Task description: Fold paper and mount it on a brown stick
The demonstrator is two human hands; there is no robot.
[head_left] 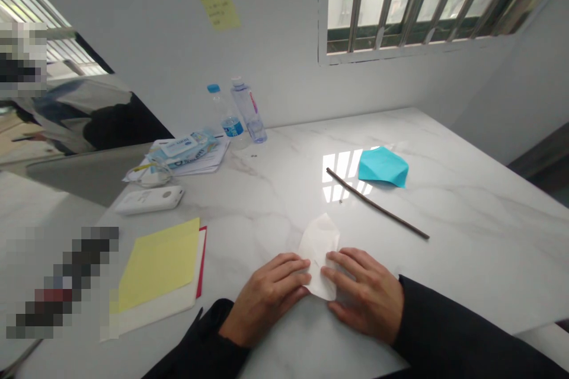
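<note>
The thing between your hands is a small, folded piece of white paper (pixel 325 235), flat on the white marbled tabletop (pixel 471 189) in front of you. Its long axis runs roughly straight away from you, with the pointed end farthest off and beyond your fingertips. From your left hand (pixel 273 287) it lies to the right; from your right hand (pixel 367 293), to the left. Neither is clearly nearer, since both touch it, but your right fingertips reach farther in over its surface, while your left ones meet its left edge.

Your right hand is loosely spread, fingers resting on the paper, thumb apart near its lower corner. Your left fingers are extended close together; you cannot tell from here whether that thumb pinches the edge.

Past your right hand, well apart from the paper, a thin dark brown stick (pixel 377 204) slants across, with a turquoise paper piece (pixel 383 167) just beyond it.
</note>
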